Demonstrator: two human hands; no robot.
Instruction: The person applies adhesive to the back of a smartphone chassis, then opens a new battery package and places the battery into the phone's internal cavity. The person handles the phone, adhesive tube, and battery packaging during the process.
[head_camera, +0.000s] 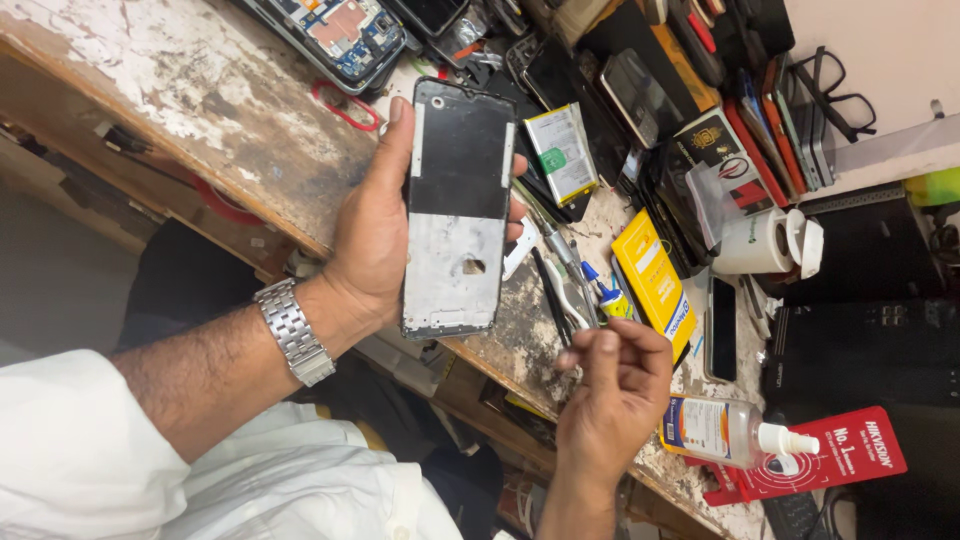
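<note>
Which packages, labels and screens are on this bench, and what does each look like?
Yellow box: flat, beside the tools.
Battery: silver with a green label, above the phone frame held in the left hand.
Clear bottle: lying down, white label, near the right hand.
Red card: under the bottle's nozzle.

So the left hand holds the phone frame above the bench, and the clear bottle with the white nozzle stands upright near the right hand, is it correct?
Not fully. In the head view the left hand does hold the phone frame above the bench, but the clear bottle lies on its side near the right hand.
</note>
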